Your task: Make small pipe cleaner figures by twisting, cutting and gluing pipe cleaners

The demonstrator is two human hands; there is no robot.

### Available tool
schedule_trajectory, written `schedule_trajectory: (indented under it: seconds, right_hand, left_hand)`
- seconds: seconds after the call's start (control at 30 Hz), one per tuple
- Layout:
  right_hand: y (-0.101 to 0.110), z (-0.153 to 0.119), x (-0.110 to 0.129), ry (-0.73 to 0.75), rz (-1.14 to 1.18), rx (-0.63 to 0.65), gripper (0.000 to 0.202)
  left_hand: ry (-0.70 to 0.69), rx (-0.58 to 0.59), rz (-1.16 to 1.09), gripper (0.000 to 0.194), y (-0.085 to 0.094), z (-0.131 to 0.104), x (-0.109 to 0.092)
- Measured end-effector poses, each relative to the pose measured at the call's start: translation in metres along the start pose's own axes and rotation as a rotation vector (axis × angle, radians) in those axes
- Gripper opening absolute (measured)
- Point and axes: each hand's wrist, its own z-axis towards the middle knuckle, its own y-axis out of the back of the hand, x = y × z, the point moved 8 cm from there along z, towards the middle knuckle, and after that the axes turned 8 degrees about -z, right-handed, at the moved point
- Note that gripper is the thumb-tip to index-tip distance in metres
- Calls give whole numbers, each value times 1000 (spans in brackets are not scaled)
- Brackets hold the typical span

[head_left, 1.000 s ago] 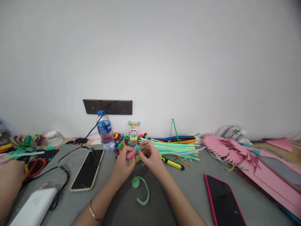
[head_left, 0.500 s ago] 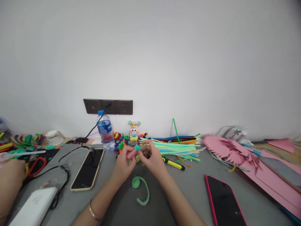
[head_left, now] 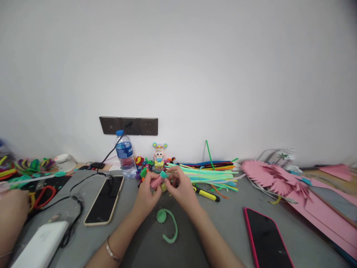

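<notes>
Between my fingers is a small pink piece (head_left: pixel 156 182) with a teal end (head_left: pixel 163 174); it could be clay or a pipe-cleaner bundle, I cannot tell. My left hand (head_left: pixel 147 193) is closed around the pink part. Thumb and fingers of my right hand (head_left: pixel 178 186) pinch at the teal end. Below them on the grey table lies a green coil with a curved tail (head_left: pixel 161 216). Just beyond my hands stands a small figurine with big eyes (head_left: pixel 159 156). A yellow and black utility knife (head_left: pixel 208 194) lies right of my right hand.
Pipe cleaners (head_left: pixel 206 174) lie in a bundle by the wall, near a water bottle (head_left: pixel 125 154). Phones (head_left: pixel 104 201) (head_left: pixel 267 238) flank my arms. A white power bank (head_left: pixel 41 243), a cable (head_left: pixel 79 208) and another person's hand (head_left: pixel 15 208) by red scissors (head_left: pixel 46 196) are left; pink folded paper (head_left: pixel 267 175) is right.
My hands keep nearly the same pose around the pink piece. At the left, the other person's hand has shifted slightly, and the white stick near it has tilted.
</notes>
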Motion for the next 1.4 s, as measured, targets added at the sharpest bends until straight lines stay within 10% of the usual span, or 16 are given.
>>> schedule_trajectory:
  seconds: [1.4]
  right_hand:
    - [2,1,3,116,-144,-72,41]
  left_hand:
    - [-10,-26,14,12,1,-1,2]
